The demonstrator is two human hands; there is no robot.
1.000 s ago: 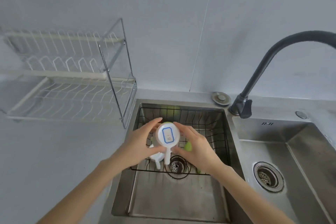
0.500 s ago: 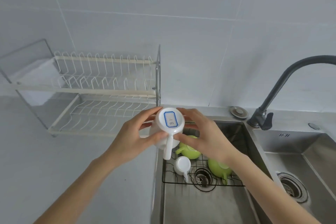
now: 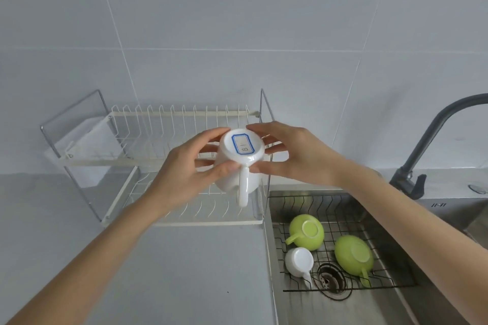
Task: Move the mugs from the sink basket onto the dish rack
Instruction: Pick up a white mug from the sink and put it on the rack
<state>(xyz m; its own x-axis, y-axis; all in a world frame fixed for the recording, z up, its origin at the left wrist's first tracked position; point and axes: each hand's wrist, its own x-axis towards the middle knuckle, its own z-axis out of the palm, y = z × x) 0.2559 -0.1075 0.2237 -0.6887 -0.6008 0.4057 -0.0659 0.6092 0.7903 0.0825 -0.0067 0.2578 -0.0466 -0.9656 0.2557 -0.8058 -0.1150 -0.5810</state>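
Observation:
A white mug (image 3: 239,163) with a blue-bordered label on its base is held upside down, handle toward me, in front of the dish rack's (image 3: 184,220) right end. My left hand (image 3: 190,174) grips its left side and my right hand (image 3: 293,155) its right side. In the black wire sink basket (image 3: 390,285) lie two green mugs (image 3: 307,232) (image 3: 353,254) and a small white mug (image 3: 299,262), all bottom up.
The two-tier white wire rack stands on the grey counter (image 3: 171,272) left of the steel sink (image 3: 330,309). A white cutlery holder (image 3: 84,145) hangs at the rack's left end. A dark faucet (image 3: 427,145) rises at the right. The tiled wall is behind.
Both hands have lifted the white mug out of the sink basket and carried it up and left to the rack's right end. The view has shifted left, showing the other mugs.

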